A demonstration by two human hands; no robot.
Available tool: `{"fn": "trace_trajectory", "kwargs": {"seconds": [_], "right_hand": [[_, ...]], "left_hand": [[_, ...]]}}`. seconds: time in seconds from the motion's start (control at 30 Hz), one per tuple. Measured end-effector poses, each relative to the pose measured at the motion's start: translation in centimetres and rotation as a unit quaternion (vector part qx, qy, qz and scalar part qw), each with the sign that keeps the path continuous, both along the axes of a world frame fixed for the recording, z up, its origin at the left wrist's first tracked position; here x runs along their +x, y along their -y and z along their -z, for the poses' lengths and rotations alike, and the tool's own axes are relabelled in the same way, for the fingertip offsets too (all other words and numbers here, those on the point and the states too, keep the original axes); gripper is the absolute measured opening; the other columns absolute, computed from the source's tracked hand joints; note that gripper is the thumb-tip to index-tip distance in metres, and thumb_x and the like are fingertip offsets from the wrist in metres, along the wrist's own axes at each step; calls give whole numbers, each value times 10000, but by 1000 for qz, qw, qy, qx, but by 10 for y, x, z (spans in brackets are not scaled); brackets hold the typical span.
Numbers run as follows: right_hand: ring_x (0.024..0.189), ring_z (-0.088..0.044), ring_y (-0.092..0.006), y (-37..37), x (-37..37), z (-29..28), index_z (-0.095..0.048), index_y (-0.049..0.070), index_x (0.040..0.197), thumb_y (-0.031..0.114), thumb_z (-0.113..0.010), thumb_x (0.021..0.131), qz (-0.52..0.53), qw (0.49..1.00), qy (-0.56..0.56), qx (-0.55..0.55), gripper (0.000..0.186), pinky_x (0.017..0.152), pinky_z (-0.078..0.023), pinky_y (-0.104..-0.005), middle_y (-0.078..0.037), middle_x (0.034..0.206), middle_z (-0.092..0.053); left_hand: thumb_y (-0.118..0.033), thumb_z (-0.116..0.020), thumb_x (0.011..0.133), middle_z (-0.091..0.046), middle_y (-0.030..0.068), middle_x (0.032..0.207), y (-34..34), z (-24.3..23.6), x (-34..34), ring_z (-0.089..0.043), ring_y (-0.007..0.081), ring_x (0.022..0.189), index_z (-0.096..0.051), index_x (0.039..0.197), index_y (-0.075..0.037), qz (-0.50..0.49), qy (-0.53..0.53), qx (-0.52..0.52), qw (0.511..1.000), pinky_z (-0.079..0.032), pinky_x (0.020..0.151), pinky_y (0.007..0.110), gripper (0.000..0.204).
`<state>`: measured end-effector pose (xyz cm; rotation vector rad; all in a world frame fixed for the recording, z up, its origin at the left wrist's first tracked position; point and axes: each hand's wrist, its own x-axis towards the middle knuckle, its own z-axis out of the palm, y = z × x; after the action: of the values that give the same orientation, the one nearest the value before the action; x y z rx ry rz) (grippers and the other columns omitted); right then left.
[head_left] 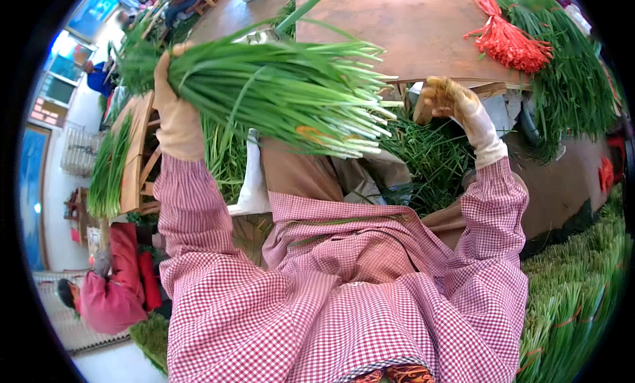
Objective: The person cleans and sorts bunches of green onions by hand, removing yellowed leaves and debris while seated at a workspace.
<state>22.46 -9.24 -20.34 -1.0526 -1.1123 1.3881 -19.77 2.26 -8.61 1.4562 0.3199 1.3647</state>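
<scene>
In my gloved left hand (pixel 174 95) is a large bunch of garlic chives (pixel 278 92), raised above my lap. My fingers close round its leafy part. The pale stem ends point right, and loose leaves stray from the bundle. My right hand (pixel 460 104), in a stained pale glove, is up near the table's edge, just right of the stem ends. Its fingers are loosely bent and apart, with nothing visible in them. Below it lies a heap of loose green leaves (pixel 430 155).
A brown tabletop (pixel 397 26) spans the front. A bundle of red ties (pixel 506 42) lies at the far right by piled chives (pixel 569 79). Tied bunches (pixel 569 317) line the lower right. More chives hang over a wooden stand (pixel 135 155) at left. A person in red (pixel 116 297) is lower left.
</scene>
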Motion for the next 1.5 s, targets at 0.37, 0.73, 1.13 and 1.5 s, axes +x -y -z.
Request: {"fn": "trace_trajectory", "kwargs": {"seconds": [0.37, 0.73, 1.13, 1.5], "right_hand": [[801, -534, -91, 18, -89, 11, -558, 21, 1054, 161, -549, 846, 0, 998, 51, -47, 251, 744, -423, -211, -23, 884, -593], [803, -570, -256, -19, -189, -19, -603, 76, 961, 341, -696, 660, -48, 866, 401, 295, 412, 697, -470, -333, -108, 957, -556], [678, -544, -103, -9, -157, -10, -547, 0, 945, 215, -478, 884, -83, 988, -106, -74, 233, 636, -445, -205, -64, 839, -595], [713, -565, -136, 45, -60, 104, -550, 26, 952, 229, -507, 868, 286, 939, -180, -53, 224, 726, -495, -294, -57, 826, -576]], "left_hand": [[-174, -490, 861, -545, 43, 1100, 83, 118, -81, -447, 182, 1099, -488, 1147, -66, -50, 243, -281, 927, -346, 986, 351, 306], [-245, -492, 854, -516, 105, 1151, 84, 122, -67, -446, 250, 1115, -541, 1066, -92, -172, 223, -322, 904, -342, 978, 434, 266], [-263, -459, 871, -529, 81, 1138, 84, 132, -80, -492, 218, 1052, -552, 1055, -86, -201, 217, -308, 904, -384, 947, 390, 272], [-226, -434, 892, -554, 36, 1060, 86, 149, -80, -516, 177, 989, -535, 1037, -80, -296, 145, -271, 904, -408, 909, 335, 229]]}}
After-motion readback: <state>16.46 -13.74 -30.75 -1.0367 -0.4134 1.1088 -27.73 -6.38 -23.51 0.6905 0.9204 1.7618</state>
